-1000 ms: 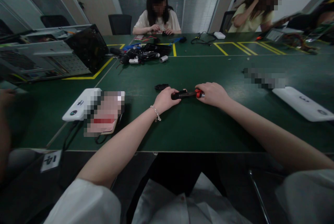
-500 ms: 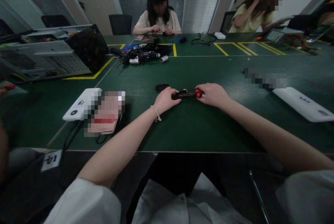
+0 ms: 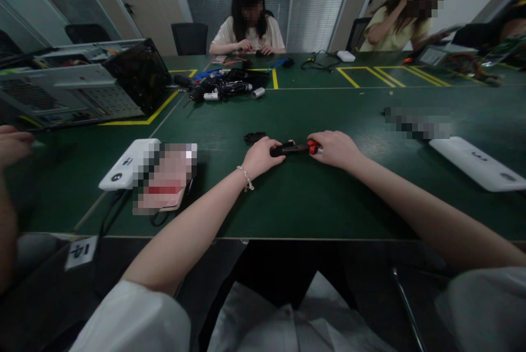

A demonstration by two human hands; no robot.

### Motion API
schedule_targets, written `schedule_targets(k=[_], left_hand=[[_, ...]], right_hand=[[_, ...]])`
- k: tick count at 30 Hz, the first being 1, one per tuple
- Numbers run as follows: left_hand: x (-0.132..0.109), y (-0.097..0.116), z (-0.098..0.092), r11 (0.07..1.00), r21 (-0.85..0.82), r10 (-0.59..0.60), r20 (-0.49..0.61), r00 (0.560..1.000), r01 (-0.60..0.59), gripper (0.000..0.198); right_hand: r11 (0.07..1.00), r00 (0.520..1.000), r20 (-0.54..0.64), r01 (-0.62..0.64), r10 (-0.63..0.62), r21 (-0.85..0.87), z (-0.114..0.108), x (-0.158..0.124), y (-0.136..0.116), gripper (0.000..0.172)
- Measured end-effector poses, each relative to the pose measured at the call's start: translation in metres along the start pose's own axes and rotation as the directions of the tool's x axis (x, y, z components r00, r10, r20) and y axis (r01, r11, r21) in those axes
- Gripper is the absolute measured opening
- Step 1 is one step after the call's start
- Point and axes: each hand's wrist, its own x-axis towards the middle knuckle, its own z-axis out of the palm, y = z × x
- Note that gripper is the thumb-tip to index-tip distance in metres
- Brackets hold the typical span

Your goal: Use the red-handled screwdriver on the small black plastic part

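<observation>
Over the green table [image 3: 263,198], my left hand [image 3: 262,155] is closed on a small black part [image 3: 282,148] that lies sideways between thumb and fingers. Opposite it, my right hand [image 3: 335,148] is wrapped round red-handled pliers [image 3: 314,147]. The dark metal end of the pliers points left and meets the black part; the exact contact is too small to make out. Most of the handles are hidden in my right palm. Another small black piece [image 3: 254,137] rests on the table just behind my left hand.
Left of me lie a white power bank [image 3: 129,165] and a pink phone [image 3: 166,177] with cables. Another white power bank [image 3: 479,163] is at right. An opened computer case [image 3: 90,86] and a heap of cables and tools [image 3: 226,85] stand farther back. Co-workers sit around the table.
A co-worker's hand at the left edge has moved up and further into view, and the red object by it no longer shows. My hands have stayed nearly still.
</observation>
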Motion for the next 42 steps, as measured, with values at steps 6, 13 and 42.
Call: schedule_targets(k=[6,13,42], left_hand=[[0.0000,-0.0004,0.0006,1.000,0.001,-0.006,-0.002,1.000,0.006,0.033],[0.0016,-0.0049,0.0040,1.000,0.006,0.003,-0.023,1.000,-0.003,0.035],[0.0009,-0.0034,0.0035,1.000,0.009,-0.001,-0.017,1.000,0.002,0.034]], right_hand=[[0.999,0.999,-0.018,0.033,-0.034,-0.032,-0.0013,0.0007,0.0004,0.040],[1.000,1.000,-0.008,0.002,-0.002,0.002,0.0016,0.0003,0.0008,0.041],[0.998,0.998,-0.047,0.032,-0.035,-0.056,-0.0005,-0.0003,0.0003,0.041]])
